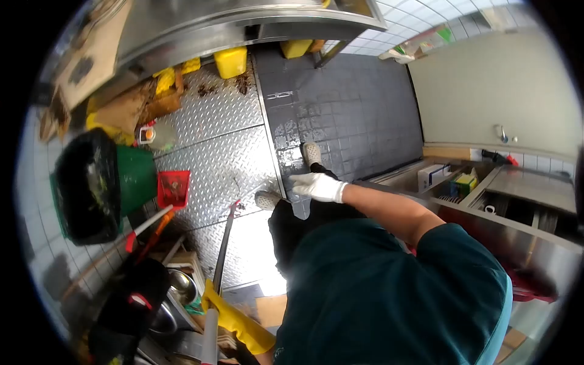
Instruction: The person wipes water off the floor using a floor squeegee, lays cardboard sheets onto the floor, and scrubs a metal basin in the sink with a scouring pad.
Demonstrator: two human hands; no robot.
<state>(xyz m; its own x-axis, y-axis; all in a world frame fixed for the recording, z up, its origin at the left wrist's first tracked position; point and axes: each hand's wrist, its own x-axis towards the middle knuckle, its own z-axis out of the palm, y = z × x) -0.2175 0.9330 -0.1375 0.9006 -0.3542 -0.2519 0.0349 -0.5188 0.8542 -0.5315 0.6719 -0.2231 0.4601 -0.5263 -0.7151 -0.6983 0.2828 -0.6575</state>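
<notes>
My left hand (219, 307), in a yellow rubber glove, is closed around a long pole (224, 246). The pole has a pale grey grip at its lower end and a dark shaft running up to a small pink-red tip over the metal floor plates (213, 146). Some thin debris lies by that tip. My right hand (319, 187), in a white glove, is held out in front of my dark trousers, with its fingers stretched to the left and nothing visible in them.
A green bin (137, 176) with a black liner and a red dustpan (173, 188) stand at the left. Steel counters (243, 27) run along the top, with a yellow container (231, 62) beneath. Wet dark tiles (365, 109) adjoin the plates. Open steel drawers (462, 204) are at the right.
</notes>
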